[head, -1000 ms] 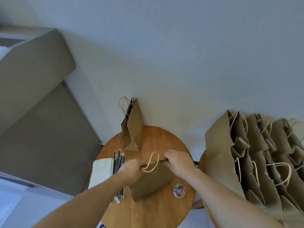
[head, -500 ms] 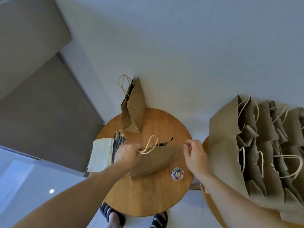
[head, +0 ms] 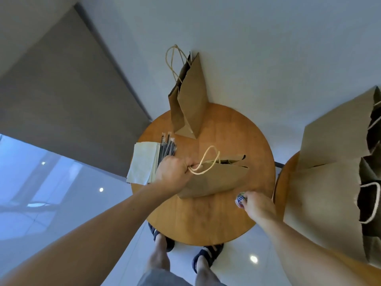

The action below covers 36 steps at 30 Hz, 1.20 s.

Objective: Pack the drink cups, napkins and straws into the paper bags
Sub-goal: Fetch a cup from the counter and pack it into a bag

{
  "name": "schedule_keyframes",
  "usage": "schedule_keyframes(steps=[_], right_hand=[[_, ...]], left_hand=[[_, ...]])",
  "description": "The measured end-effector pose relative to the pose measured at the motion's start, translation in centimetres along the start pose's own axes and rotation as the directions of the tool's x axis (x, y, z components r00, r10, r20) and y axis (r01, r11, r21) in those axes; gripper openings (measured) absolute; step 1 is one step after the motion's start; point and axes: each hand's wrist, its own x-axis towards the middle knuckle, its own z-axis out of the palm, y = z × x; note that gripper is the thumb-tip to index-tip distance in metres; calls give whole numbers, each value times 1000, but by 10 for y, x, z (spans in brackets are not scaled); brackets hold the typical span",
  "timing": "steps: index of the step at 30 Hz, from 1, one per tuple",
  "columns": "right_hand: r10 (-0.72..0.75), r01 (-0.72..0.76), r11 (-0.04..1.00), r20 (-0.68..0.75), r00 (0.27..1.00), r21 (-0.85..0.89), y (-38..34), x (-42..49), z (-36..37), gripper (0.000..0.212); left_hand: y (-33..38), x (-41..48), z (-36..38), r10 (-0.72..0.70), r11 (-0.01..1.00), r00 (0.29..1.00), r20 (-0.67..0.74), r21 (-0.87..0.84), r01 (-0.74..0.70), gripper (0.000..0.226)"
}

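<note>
The paper bag [head: 218,180] is clamped by the left grip [head: 175,174]; the tub [head: 239,200] beside the bag may be knocked off the bench [head: 206,219] by the right grip [head: 257,205], hold unclear.

Plain indoor room, more like a home or a spare office corner than a fitted shop. A bare white wall [head: 268,48] stands behind a small round wooden table [head: 206,223], with a second table [head: 283,182] just beside it on the right. Glossy pale floor tiles [head: 61,203] mirror small round lights. A large grey shape [head: 61,89] fills the left; what it is cannot be told. Brown paper bags [head: 329,182] crowd the second table. The person wears sandals [head: 208,254] and shorts [head: 160,277].
</note>
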Motion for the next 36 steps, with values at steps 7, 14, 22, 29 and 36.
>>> schedule_keyframes(steps=[7, 14, 22, 29, 36], right_hand=[[24, -22, 998, 32, 999, -57, -2, 1, -1, 20], [11, 6, 983, -91, 996, 185, 3, -13, -4, 8], [-6, 66, 929, -165, 986, 364, 12, -26, -16, 23], [-280, 405, 767, -309, 909, 498, -26, -63, -63, 24], [-379, 723, 573, -658, 651, 385, -109, -79, -126, 12]], left_hand=[[7, -1, -4, -4, 1000, 1000, 20, -14, 5, 21], [10, -4, -4, 11, 997, 1000, 13, -70, -10, 26], [6, -4, -1, -12, 999, 1000, 23, -48, 13, 19], [7, 2, -3, -39, 998, 998, 58, 61, 35, 18], [6, 1, -2, 10, 999, 1000, -5, 43, -9, 19]])
